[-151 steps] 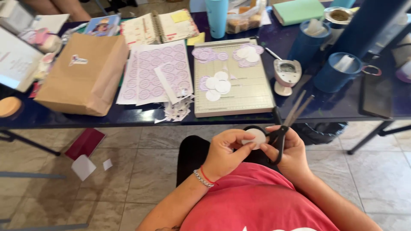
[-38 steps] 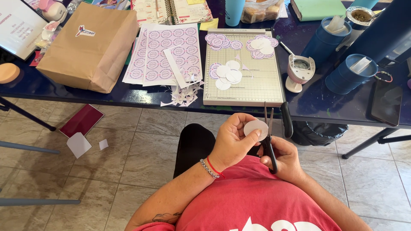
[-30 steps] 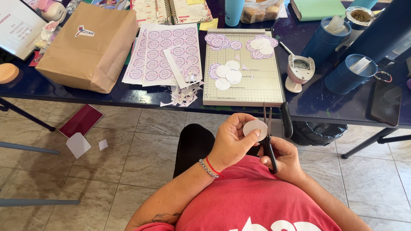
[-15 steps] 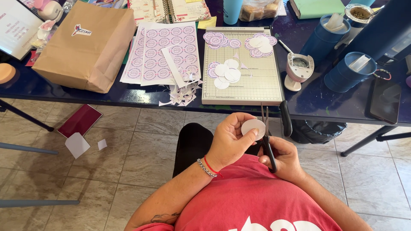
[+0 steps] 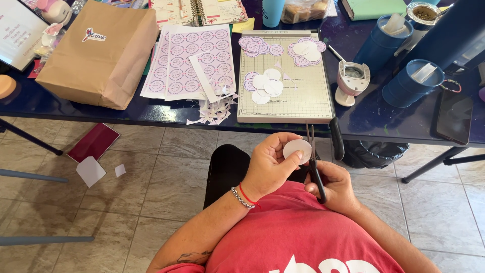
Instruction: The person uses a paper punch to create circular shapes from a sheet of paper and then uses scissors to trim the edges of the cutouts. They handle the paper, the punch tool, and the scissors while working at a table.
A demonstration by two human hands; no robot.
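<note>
My left hand (image 5: 270, 164) pinches a small white paper circle (image 5: 296, 149) above my lap. My right hand (image 5: 336, 186) grips black-handled scissors (image 5: 313, 162), blades pointing up and away, nearly closed, right beside the circle's right edge. Ahead on the dark blue table (image 5: 374, 119) lies a paper cutter board (image 5: 285, 81) carrying several cut circles. Left of it lie sheets printed with purple circles (image 5: 194, 63), with paper scraps (image 5: 214, 111) at the table's edge.
A brown paper bag (image 5: 101, 55) lies at the table's left. A white punch tool (image 5: 351, 81), two blue cups (image 5: 411, 83) and a phone (image 5: 454, 116) sit at the right. A red card (image 5: 93, 142) and white scraps lie on the tiled floor.
Five seconds ago the scissors were open and angled right; now the blades are nearly closed and point straight up beside the circle. Both hands stay in my lap; the view shifted slightly.
</note>
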